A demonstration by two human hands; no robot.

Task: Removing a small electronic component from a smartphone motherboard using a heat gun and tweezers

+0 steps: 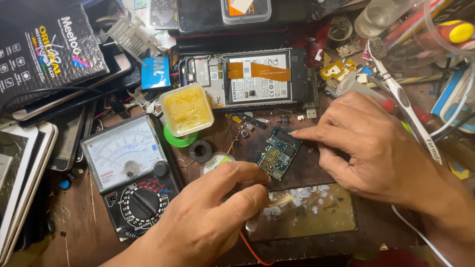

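While the small green circuit board (278,154) lies flat near the middle of the cluttered workbench (79,217), both hands close in on it from the near edge. The right hand (376,148) stretches its forefinger out to press the board's far corner, the other fingers curled loosely together, which looks like a way to keep the board from sliding. The left hand (208,217) has thumb and forefinger pinched together on a thin pale tool (280,200), its tip lying over a scuffed glass plate (316,212) just below the board; what kind of tool it is I cannot tell. Toward the left edge an analog multimeter (131,173) lies face up within reach. A tub of yellow flux (187,109) sits beyond it, and an opened phone (247,76) lies toward the far edge, its battery exposed.
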